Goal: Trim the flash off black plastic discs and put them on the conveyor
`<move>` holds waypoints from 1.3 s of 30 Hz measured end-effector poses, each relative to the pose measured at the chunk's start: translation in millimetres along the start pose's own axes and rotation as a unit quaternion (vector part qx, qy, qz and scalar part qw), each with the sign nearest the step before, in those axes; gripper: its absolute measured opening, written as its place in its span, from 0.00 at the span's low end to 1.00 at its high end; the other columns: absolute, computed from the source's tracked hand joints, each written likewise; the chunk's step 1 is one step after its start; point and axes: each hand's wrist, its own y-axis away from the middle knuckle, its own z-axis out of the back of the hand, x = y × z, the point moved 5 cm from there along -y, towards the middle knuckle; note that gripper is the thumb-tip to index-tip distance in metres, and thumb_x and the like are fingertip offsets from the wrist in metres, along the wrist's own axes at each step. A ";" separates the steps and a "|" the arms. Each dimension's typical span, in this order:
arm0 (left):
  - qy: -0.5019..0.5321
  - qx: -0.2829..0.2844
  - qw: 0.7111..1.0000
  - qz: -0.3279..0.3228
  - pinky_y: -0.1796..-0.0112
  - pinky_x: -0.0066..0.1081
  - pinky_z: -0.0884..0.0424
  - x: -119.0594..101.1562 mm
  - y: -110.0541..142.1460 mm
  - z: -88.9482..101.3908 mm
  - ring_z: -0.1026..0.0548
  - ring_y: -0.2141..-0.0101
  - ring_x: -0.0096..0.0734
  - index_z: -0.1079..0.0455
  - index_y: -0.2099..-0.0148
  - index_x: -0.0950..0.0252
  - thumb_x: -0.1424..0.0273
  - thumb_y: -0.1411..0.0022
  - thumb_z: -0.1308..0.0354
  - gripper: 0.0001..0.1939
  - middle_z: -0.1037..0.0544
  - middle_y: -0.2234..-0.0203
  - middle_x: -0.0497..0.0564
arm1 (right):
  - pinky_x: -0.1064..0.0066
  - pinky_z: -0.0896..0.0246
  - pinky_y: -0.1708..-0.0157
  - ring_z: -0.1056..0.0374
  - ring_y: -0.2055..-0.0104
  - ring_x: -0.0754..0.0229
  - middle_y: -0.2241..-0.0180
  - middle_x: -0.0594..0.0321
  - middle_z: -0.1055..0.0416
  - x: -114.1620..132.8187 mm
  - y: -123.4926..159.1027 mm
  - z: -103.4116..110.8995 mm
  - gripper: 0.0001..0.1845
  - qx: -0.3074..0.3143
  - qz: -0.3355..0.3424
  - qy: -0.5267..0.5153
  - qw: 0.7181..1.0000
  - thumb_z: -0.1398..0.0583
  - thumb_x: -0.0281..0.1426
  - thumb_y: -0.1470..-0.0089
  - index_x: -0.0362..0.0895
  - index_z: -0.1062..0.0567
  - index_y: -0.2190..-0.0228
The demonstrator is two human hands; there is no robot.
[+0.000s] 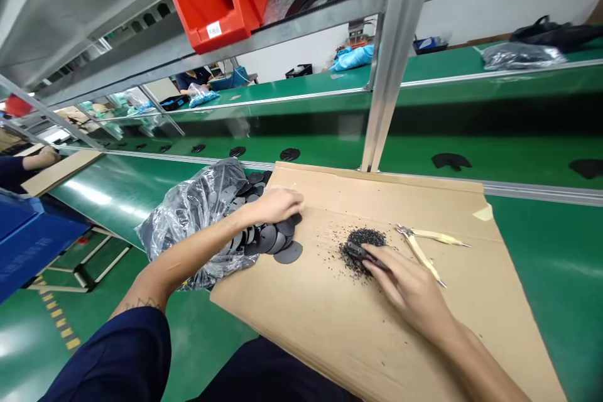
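Note:
My left hand [280,205] is above the edge of a heap of flat black discs [267,239], its curled fingers smeared by motion, so whether they grip anything is unclear. The discs spill out of a clear plastic bag [183,213] onto a cardboard sheet [292,301]. In my right hand [409,282], a small black part [362,254] is pinched between thumb and fingers, low over a pile of tiny black bits [365,237]. Just beyond that hand lies a pair of yellow-handled nippers [424,245], its handles spread apart.
A metal post [393,44] rises behind the cardboard, and a red bin [221,0] hangs overhead on the shelf. Dark round parts [289,154] sit spaced along the green conveyor belt [330,144]. At far left, another person's arm [40,160] rests by a board.

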 end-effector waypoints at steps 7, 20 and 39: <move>-0.097 -0.027 0.983 0.155 0.55 0.41 0.25 29.6 15.0 -16.9 0.22 0.52 0.53 0.31 0.49 0.71 0.66 0.35 0.41 0.16 0.25 0.53 0.68 | 0.62 0.25 0.61 0.22 0.61 0.52 0.59 0.55 0.20 -5.5 2.9 0.0 0.14 -0.017 -0.010 0.017 1.000 0.44 0.31 0.33 0.43 0.26 0.48; 0.133 -0.243 0.951 0.138 0.65 0.30 0.27 42.7 24.6 17.2 0.24 0.70 0.32 0.37 0.67 0.64 0.67 0.37 0.48 0.07 0.28 0.75 0.49 | 0.61 0.23 0.55 0.21 0.58 0.52 0.58 0.55 0.19 -4.6 4.7 3.0 0.14 -0.033 -0.091 -0.014 0.995 0.44 0.35 0.32 0.44 0.23 0.52; 0.267 -0.324 0.875 -0.239 0.62 0.30 0.27 -89.6 37.9 -36.4 0.23 0.64 0.29 0.26 0.49 0.65 0.75 0.32 0.43 0.10 0.19 0.63 0.54 | 0.76 0.32 0.79 0.29 0.76 0.65 0.73 0.63 0.24 -7.1 14.9 -24.9 0.25 0.177 -0.464 -0.566 0.658 0.28 0.44 0.52 0.39 0.25 0.62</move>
